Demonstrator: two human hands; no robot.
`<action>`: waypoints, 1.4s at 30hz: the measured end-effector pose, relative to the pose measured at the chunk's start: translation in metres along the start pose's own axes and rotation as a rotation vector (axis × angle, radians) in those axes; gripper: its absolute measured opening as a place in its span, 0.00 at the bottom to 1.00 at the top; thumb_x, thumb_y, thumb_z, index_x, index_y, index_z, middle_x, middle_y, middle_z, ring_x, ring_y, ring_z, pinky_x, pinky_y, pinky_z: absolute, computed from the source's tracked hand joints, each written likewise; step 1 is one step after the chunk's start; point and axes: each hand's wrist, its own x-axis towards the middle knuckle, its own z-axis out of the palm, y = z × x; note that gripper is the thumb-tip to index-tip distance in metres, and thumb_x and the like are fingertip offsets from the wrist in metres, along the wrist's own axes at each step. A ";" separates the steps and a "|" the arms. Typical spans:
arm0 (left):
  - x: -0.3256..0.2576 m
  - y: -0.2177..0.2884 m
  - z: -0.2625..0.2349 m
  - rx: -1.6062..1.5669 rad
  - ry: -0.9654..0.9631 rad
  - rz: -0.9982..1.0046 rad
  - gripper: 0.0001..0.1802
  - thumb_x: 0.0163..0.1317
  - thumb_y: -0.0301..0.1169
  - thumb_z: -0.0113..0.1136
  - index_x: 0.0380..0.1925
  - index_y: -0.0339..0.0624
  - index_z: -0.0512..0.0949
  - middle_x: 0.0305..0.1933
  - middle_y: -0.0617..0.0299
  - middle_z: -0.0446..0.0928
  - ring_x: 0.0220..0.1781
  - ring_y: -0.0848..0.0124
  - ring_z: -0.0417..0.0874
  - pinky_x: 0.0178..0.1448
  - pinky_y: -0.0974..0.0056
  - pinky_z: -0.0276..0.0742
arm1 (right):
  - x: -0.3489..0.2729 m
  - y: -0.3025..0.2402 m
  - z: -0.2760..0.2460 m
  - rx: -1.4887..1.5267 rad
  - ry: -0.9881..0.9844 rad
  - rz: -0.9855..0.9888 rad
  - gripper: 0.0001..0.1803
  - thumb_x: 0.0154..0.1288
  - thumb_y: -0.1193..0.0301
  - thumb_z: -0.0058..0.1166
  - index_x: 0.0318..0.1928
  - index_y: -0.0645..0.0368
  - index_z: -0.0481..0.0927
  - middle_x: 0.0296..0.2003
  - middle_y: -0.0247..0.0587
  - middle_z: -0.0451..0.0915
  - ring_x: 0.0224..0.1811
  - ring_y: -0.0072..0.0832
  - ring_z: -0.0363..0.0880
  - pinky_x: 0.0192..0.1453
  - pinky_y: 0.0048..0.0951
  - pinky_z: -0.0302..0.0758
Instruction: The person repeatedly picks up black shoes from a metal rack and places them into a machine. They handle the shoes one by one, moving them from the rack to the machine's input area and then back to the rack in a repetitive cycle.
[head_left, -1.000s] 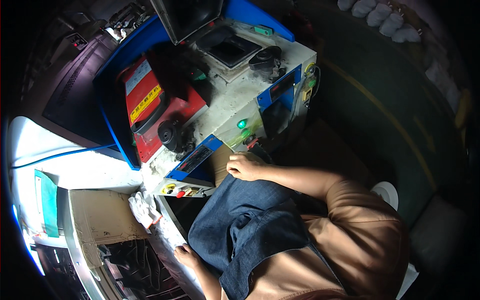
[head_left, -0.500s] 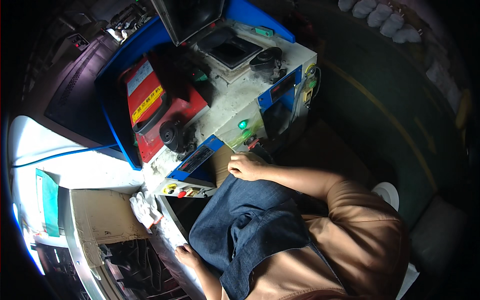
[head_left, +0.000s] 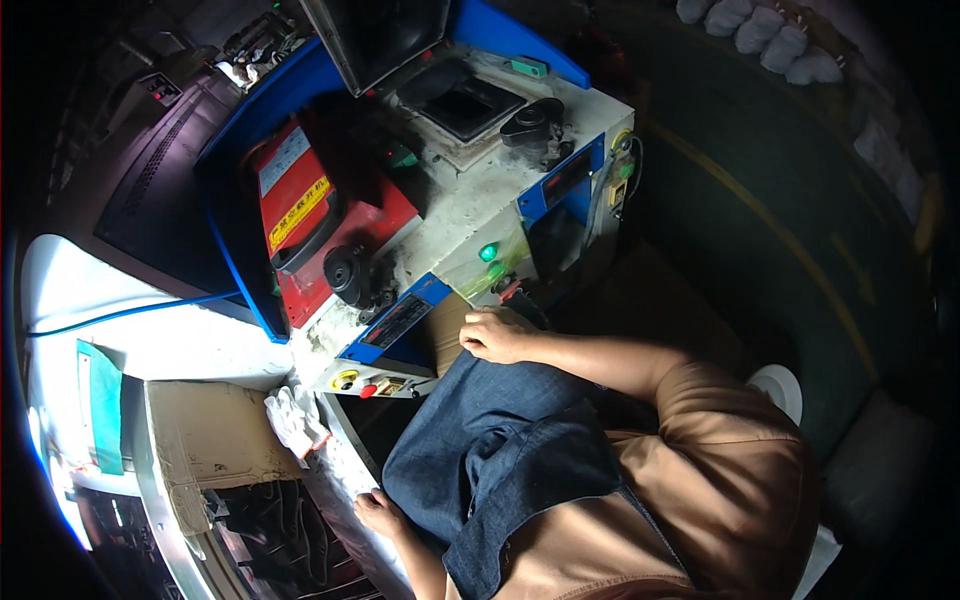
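Observation:
My right hand [head_left: 496,335] rests at the knee, on the dark blue denim apron [head_left: 500,420] over my lap. Its fingers are curled in, and I see nothing in them. Just beyond it stands the front of a white and blue machine [head_left: 460,240] with a lit green button [head_left: 488,252]. Lower on the left, my left hand [head_left: 380,513] lies on the edge of a pale ledge [head_left: 345,470] beside my thigh. Its fingers are loosely stretched and hold nothing. A pair of white gloves [head_left: 295,422] lies farther up that ledge.
The machine carries a red cover with a black handle [head_left: 308,238], black knobs and a raised dark lid [head_left: 380,40]. An opened cardboard box [head_left: 215,425] stands left, near dark shoe-like pieces [head_left: 285,530]. A blue hose [head_left: 140,312] crosses the white surface. Whitish bundles [head_left: 770,40] line the far right.
The view has shifted very slightly. Both hands stay in place on the apron and the ledge.

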 end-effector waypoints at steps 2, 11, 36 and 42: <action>0.000 0.000 0.000 -0.003 0.002 -0.001 0.13 0.60 0.35 0.61 0.26 0.36 0.72 0.33 0.48 0.74 0.39 0.48 0.74 0.46 0.46 0.68 | 0.000 -0.002 -0.002 0.003 -0.007 0.004 0.06 0.53 0.74 0.60 0.24 0.56 0.75 0.27 0.40 0.75 0.33 0.41 0.77 0.39 0.42 0.73; 0.000 0.002 -0.002 -0.020 0.009 -0.016 0.14 0.60 0.35 0.60 0.27 0.35 0.73 0.33 0.47 0.74 0.40 0.47 0.74 0.46 0.45 0.68 | 0.002 -0.014 -0.013 -0.018 -0.036 0.030 0.05 0.54 0.74 0.59 0.25 0.55 0.76 0.28 0.40 0.75 0.34 0.41 0.76 0.40 0.42 0.72; 0.001 0.002 -0.001 -0.034 -0.003 -0.013 0.13 0.61 0.35 0.60 0.28 0.34 0.74 0.33 0.45 0.75 0.40 0.46 0.75 0.47 0.46 0.69 | 0.001 -0.015 -0.015 -0.036 -0.058 0.044 0.04 0.56 0.72 0.59 0.26 0.55 0.77 0.28 0.40 0.75 0.36 0.41 0.77 0.42 0.42 0.73; 0.001 0.002 0.002 -0.044 0.043 0.021 0.13 0.60 0.35 0.59 0.27 0.34 0.74 0.32 0.45 0.75 0.38 0.45 0.75 0.45 0.45 0.69 | 0.000 -0.013 -0.015 -0.045 -0.018 0.034 0.03 0.55 0.73 0.59 0.27 0.55 0.78 0.28 0.40 0.75 0.35 0.41 0.77 0.41 0.41 0.74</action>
